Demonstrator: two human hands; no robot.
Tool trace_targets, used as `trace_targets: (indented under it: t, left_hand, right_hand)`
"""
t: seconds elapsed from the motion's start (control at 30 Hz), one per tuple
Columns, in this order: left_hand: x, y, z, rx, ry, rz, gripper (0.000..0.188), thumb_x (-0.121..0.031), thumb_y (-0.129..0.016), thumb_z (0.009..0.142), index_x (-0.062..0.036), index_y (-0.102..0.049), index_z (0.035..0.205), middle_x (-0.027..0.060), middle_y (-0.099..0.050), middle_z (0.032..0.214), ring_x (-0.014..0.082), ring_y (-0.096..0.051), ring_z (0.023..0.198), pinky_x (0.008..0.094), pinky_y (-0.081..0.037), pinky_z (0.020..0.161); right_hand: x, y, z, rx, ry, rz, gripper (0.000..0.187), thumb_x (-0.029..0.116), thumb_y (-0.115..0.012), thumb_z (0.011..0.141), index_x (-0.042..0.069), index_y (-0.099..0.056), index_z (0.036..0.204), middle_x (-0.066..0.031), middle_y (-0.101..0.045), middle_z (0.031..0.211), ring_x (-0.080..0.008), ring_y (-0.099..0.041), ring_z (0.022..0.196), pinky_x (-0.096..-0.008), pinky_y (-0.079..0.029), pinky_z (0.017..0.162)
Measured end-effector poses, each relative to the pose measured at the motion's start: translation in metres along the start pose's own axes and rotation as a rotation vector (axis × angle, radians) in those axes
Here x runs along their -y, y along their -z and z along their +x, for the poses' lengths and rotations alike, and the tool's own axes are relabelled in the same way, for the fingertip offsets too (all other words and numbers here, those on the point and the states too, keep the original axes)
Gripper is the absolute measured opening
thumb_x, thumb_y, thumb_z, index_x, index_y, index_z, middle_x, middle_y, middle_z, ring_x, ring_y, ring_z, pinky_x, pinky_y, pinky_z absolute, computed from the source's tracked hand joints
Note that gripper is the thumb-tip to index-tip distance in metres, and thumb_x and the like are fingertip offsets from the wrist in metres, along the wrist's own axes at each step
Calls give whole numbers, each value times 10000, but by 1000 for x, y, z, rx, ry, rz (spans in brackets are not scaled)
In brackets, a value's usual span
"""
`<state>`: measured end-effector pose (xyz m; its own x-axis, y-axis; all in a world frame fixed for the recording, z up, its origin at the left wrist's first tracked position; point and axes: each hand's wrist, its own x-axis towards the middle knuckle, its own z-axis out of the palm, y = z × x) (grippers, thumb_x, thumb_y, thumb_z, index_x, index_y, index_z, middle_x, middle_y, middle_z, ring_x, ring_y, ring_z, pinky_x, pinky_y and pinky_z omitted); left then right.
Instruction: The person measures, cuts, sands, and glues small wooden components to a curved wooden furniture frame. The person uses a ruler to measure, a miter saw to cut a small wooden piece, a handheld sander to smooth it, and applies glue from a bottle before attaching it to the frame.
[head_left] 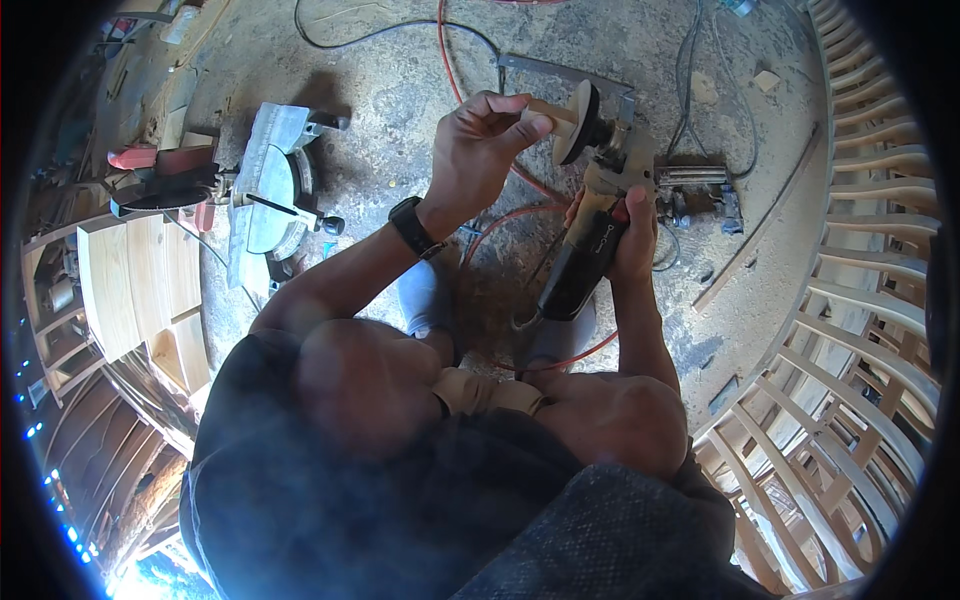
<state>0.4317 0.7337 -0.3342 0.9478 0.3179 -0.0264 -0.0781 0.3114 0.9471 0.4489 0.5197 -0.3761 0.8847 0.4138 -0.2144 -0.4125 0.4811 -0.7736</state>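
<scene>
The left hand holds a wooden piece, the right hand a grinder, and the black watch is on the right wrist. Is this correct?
Almost: the head view shows the black watch on the left wrist. The left hand holds the wooden piece, the right hand the grinder.

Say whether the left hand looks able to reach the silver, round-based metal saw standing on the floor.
Probably not immediately: the left hand is pinching a small tan wooden block at the round sanding disc. Otherwise, nothing visible blocks the saw, though its distance is unclear.
</scene>
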Motion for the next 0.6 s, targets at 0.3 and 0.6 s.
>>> trace_targets:
  t: [0.3, 0.6]
  left_hand:
    - [-1, 2, 0, 0, 10, 2, 213, -26, -744, 946, -11, -654, 1138, 112, -756, 1070, 131, -708, 958, 273, -569, 873]
    - [3, 5, 1, 22, -8, -52, 209, -23, -740, 948, -14, -654, 1138, 118, -753, 1078, 137, -707, 981, 286, -558, 911]
  right_hand:
    - [-2, 1, 0, -13, -18, 4, 568, 487, -607, 981, -53, -603, 1155, -167, -686, 855, -263, -706, 692, -371, -593, 605]
    - [-1, 0, 1, -3, -20, -4, 571, 492, -602, 983, -54, -604, 1151, -171, -689, 847, -266, -709, 701, -376, -595, 612]
